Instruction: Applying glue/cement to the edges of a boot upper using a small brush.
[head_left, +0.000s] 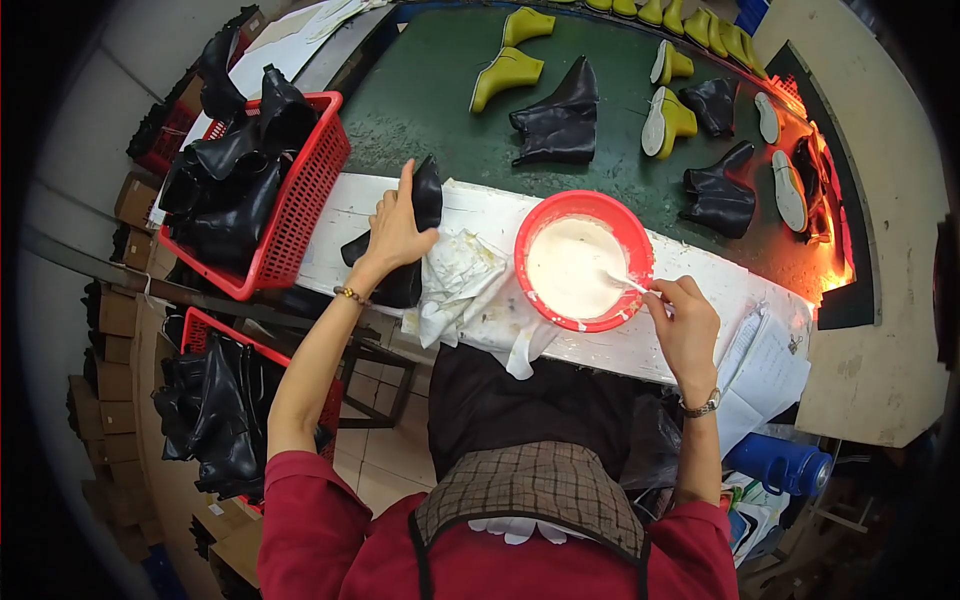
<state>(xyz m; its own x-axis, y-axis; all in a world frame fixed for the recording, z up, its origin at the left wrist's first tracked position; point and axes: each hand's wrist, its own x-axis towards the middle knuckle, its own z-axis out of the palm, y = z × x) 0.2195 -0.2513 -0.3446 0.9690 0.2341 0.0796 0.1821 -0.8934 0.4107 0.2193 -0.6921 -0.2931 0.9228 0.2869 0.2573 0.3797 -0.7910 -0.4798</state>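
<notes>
Right hand [690, 335] pinches a slim white stick [628, 284] between thumb and fingers — its far end is in the creamy liquid [568, 268] inside the red bowl [638, 238], which stands on the white board [345, 215]. Left hand [400, 228], fingers extended, lies over a black boot [429, 195] on the same board, left of a crumpled rag [462, 270] — whether it grips the boot cannot be determined. A red basket [318, 165] of black boots stands further left.
</notes>
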